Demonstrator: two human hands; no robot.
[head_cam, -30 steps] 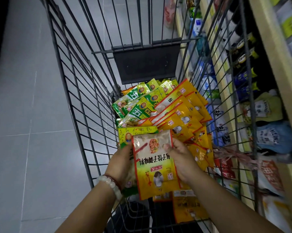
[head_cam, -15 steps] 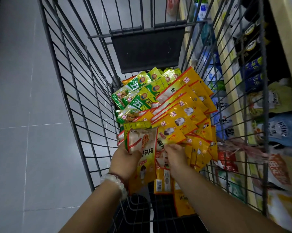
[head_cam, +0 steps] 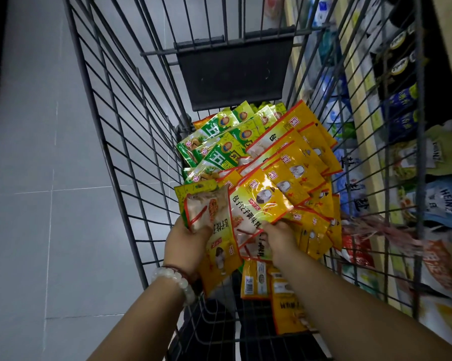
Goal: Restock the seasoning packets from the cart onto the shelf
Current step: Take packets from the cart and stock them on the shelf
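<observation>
A wire shopping cart [head_cam: 120,162] holds a heap of yellow seasoning packets [head_cam: 300,162] and, behind them, green packets [head_cam: 219,149]. My left hand [head_cam: 185,243], with a bead bracelet at the wrist, grips a small stack of yellow packets [head_cam: 214,230] low in the cart. My right hand [head_cam: 279,238] pinches the lower edge of another yellow packet [head_cam: 258,204] that lies tilted on the heap, right beside the stack. More yellow packets [head_cam: 256,280] lie on the cart floor under my forearms.
The shelf [head_cam: 370,142] runs along the right, outside the cart's wire side, stocked with blue bags, dark bottles and Heinz pouches [head_cam: 443,204]. A dark flap [head_cam: 232,74] closes the cart's far end. Grey floor tiles [head_cam: 37,204] lie to the left.
My left hand lowered its stack toward the heap and tilted it. My right hand let go of that stack and took hold of a further yellow packet from the heap.
</observation>
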